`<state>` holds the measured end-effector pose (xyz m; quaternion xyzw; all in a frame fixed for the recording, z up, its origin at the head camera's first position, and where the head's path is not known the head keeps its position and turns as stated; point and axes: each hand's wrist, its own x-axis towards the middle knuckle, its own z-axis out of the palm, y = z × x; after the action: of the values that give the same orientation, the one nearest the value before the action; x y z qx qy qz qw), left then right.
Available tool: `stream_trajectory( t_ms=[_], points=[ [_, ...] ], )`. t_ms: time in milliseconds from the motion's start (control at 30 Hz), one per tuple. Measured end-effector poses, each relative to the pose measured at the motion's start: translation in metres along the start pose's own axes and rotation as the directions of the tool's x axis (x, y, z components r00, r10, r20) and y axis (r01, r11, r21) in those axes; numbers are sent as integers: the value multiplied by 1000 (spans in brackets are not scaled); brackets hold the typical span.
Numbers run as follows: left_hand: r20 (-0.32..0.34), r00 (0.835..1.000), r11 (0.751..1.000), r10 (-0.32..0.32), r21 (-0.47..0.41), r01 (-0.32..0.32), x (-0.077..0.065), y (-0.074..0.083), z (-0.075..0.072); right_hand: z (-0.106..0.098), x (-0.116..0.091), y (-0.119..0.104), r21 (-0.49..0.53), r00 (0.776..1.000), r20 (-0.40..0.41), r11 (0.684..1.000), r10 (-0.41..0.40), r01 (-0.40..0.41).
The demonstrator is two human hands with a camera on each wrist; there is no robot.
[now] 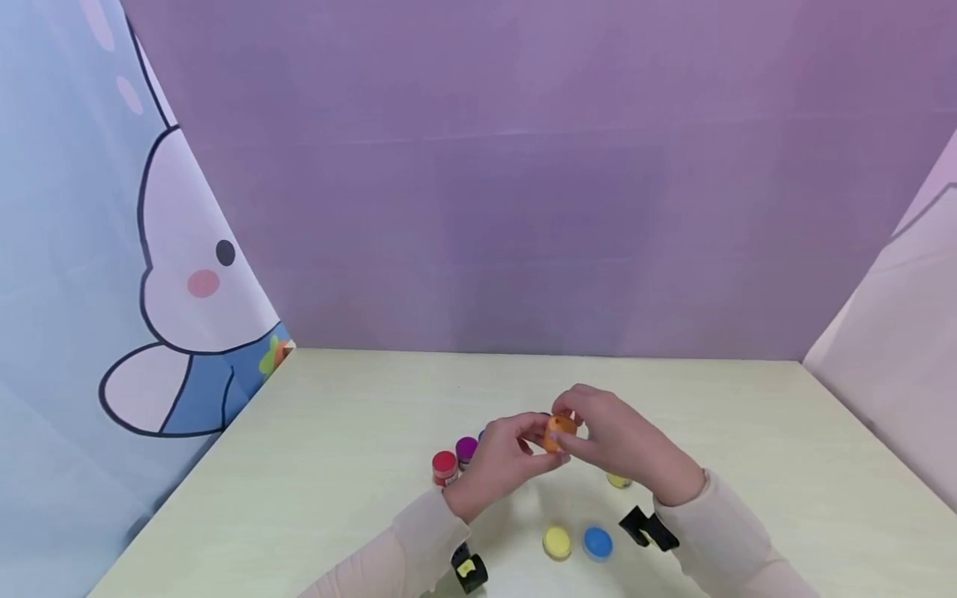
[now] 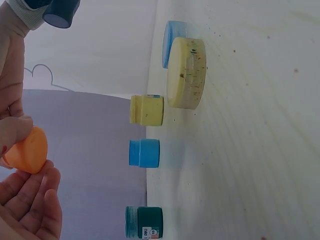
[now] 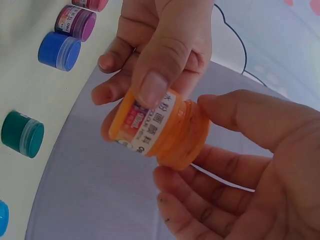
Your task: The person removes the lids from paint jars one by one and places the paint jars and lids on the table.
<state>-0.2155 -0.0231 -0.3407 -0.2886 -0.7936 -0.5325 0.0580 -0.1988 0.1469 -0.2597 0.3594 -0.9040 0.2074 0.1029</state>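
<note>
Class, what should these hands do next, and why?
Probably the right hand should gently twist the end of the orange jar that it touches: the left hand grips the labelled side, and a yellow lid and a blue lid lie on the table. Whether the jar is capped is unclear.

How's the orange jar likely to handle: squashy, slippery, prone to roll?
Probably stiff: the orange jar shows no dent where the left hand and right hand pinch it. Likely to roll if laid on its side, given the round body. Could be a bit slippery, as the plastic-looking surface appears smooth.
</note>
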Motion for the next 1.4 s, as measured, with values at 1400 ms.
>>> stream_trajectory(
  t_ms=[1400],
  points=[
    [-3, 1000, 1000, -3, -9, 3, -3, 0, -3, 4, 7, -8, 83, 989, 5, 985, 150, -150]
  ],
)
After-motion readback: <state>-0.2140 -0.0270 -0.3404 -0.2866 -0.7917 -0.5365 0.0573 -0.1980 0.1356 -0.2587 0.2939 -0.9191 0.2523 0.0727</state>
